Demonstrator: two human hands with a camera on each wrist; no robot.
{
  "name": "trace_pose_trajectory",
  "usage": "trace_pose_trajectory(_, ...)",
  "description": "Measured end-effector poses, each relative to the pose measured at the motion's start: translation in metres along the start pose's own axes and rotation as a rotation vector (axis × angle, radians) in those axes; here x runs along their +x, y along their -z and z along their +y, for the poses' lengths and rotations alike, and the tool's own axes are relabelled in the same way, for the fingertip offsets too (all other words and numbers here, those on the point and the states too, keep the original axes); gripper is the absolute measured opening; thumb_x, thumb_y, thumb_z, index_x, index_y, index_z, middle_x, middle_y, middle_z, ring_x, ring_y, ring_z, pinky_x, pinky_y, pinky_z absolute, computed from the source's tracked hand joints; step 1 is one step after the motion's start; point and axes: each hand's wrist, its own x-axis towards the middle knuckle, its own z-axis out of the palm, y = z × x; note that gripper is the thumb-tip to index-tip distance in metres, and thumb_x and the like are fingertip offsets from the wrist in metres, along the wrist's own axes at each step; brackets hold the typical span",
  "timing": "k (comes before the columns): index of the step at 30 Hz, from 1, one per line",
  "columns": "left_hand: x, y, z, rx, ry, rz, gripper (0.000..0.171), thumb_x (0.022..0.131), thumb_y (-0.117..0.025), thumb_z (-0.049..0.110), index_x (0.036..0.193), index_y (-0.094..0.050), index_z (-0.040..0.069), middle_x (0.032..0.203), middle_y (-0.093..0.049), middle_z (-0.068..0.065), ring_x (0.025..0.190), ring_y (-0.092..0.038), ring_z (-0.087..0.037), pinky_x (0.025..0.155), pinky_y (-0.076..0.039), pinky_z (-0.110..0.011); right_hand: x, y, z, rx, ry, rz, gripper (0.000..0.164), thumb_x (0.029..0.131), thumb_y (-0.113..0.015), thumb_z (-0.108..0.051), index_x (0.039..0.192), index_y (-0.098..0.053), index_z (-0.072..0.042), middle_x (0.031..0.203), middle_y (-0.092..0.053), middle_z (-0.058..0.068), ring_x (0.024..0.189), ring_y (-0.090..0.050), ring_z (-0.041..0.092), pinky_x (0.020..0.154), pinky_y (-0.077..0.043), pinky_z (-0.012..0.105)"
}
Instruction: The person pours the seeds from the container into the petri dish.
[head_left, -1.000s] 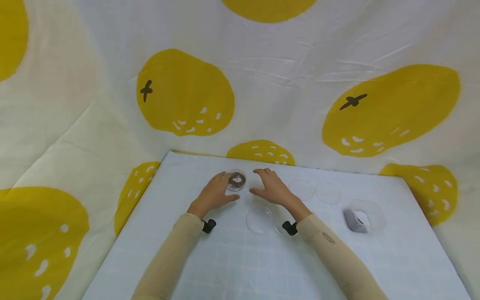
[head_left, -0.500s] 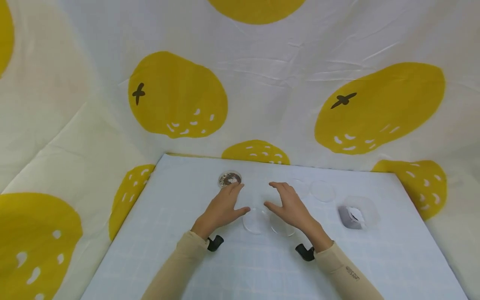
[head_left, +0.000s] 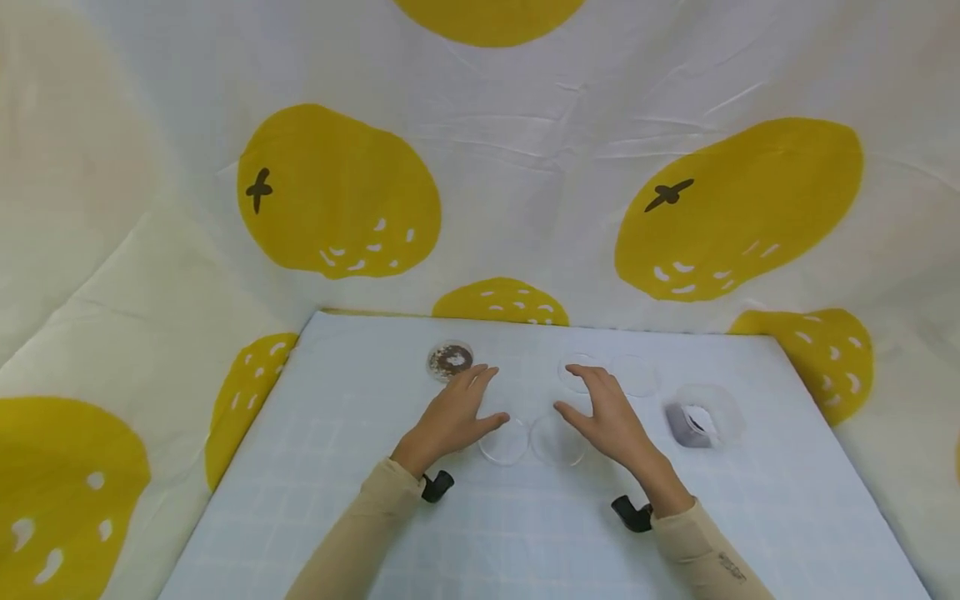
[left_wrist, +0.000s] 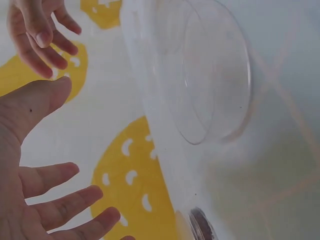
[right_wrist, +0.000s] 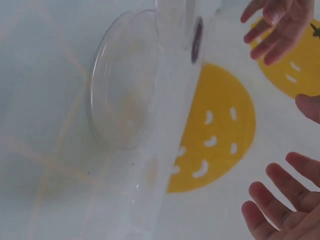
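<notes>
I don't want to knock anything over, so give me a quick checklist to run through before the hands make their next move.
1. Left hand free: ok, fingers open, holding nothing.
2. Right hand free: ok, also holding nothing.
3. Left near dish and right near dish side by side on the table: ok.
4. Gap between those two: cannot tell; their rims look nearly touching.
5. Clear round piece behind the right hand fully visible: not ok, fingertips cover part in the head view.
6. Contents of the grey container identifiable: cannot tell.
</notes>
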Motion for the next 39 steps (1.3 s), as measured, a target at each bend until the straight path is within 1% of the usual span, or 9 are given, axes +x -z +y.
trace_pose_trajectory(5, 0.022, -0.001, 0.006, 0.025, -0.036, -0.032, 0.079, 0.092, -0.068, 0.053, 0.153, -0.039, 0.011, 0.153, -0.041, -0.012, 0.140, -0.038, -0.029, 0.111, -0.035, -0.045, -0.007, 0.016, 0.012, -0.021, -0.010, 0.061, 0.059, 0.089, -0.077, -0.018, 0.138, -0.051, 0.002, 0.132, -0.054, 0.021, 0.121, -0.048, 0.039, 0.099, -0.042, 0.057)
trace_pose_trajectory(11, 0.051, -0.002, 0.020, 0.038, -0.081, -0.077, 0.081, 0.093, -0.065, 0.055, 0.155, -0.036, 0.012, 0.155, -0.038, -0.012, 0.140, -0.037, -0.029, 0.110, -0.036, -0.045, -0.015, 0.036, 0.027, -0.046, -0.044, 0.130, 0.060, 0.088, -0.079, -0.015, 0.138, -0.051, 0.004, 0.133, -0.053, 0.023, 0.120, -0.048, 0.041, 0.097, -0.041, 0.058)
trace_pose_trajectory(17, 0.075, -0.011, 0.033, 0.036, -0.074, -0.138, 0.082, 0.093, -0.063, 0.056, 0.156, -0.033, 0.014, 0.157, -0.034, -0.010, 0.142, -0.035, -0.028, 0.108, -0.040, -0.047, -0.026, 0.052, 0.035, -0.069, -0.096, 0.182, 0.059, 0.087, -0.079, -0.012, 0.137, -0.051, 0.006, 0.130, -0.054, 0.025, 0.118, -0.049, 0.042, 0.095, -0.041, 0.059)
trace_pose_trajectory(23, 0.102, -0.022, 0.045, 0.059, -0.076, -0.164, 0.083, 0.093, -0.063, 0.057, 0.157, -0.031, 0.014, 0.158, -0.033, -0.009, 0.142, -0.035, -0.028, 0.108, -0.039, -0.045, -0.036, 0.066, 0.050, -0.126, -0.141, 0.234, 0.058, 0.086, -0.079, -0.009, 0.134, -0.052, 0.008, 0.128, -0.053, 0.029, 0.117, -0.048, 0.046, 0.095, -0.041, 0.062)
trace_pose_trajectory(27, 0.119, -0.028, 0.051, 0.047, -0.073, -0.200, 0.085, 0.093, -0.064, 0.056, 0.157, -0.030, 0.013, 0.160, -0.030, -0.010, 0.144, -0.032, -0.029, 0.110, -0.038, -0.045, -0.042, 0.074, 0.067, -0.164, -0.130, 0.298, 0.057, 0.082, -0.081, -0.006, 0.130, -0.054, 0.009, 0.126, -0.052, 0.032, 0.116, -0.047, 0.049, 0.093, -0.039, 0.065)
trace_pose_trajectory(30, 0.130, -0.035, 0.052, 0.045, -0.042, -0.250, 0.087, 0.092, -0.066, 0.056, 0.158, -0.029, 0.013, 0.161, -0.027, -0.010, 0.145, -0.028, -0.028, 0.111, -0.036, -0.045, -0.048, 0.078, 0.080, -0.210, -0.096, 0.340, 0.059, 0.078, -0.083, -0.005, 0.127, -0.055, 0.010, 0.125, -0.053, 0.033, 0.116, -0.047, 0.052, 0.094, -0.036, 0.067)
trace_pose_trajectory(32, 0.136, -0.040, 0.051, 0.055, -0.026, -0.282, 0.089, 0.091, -0.066, 0.057, 0.158, -0.028, 0.013, 0.162, -0.026, -0.011, 0.146, -0.027, -0.028, 0.112, -0.035, -0.044, -0.053, 0.079, 0.087, -0.231, -0.096, 0.347, 0.061, 0.077, -0.084, -0.006, 0.127, -0.055, 0.010, 0.126, -0.052, 0.034, 0.117, -0.045, 0.053, 0.096, -0.034, 0.068)
trace_pose_trajectory(34, 0.142, -0.047, 0.049, 0.062, -0.012, -0.305, 0.090, 0.090, -0.067, 0.058, 0.158, -0.028, 0.013, 0.161, -0.026, -0.011, 0.146, -0.027, -0.029, 0.113, -0.033, -0.045, -0.058, 0.081, 0.093, -0.240, -0.131, 0.340, 0.064, 0.077, -0.085, -0.010, 0.129, -0.053, 0.010, 0.129, -0.050, 0.035, 0.120, -0.043, 0.055, 0.097, -0.031, 0.069)
trace_pose_trajectory(39, 0.153, -0.060, 0.047, 0.071, 0.019, -0.348, 0.093, 0.088, -0.067, 0.061, 0.158, -0.027, 0.015, 0.161, -0.024, -0.015, 0.146, -0.026, -0.035, 0.115, -0.026, -0.052, -0.075, 0.084, 0.110, -0.214, -0.317, 0.272, 0.079, 0.082, -0.083, -0.024, 0.140, -0.042, 0.011, 0.140, -0.037, 0.037, 0.127, -0.033, 0.058, 0.100, -0.024, 0.073)
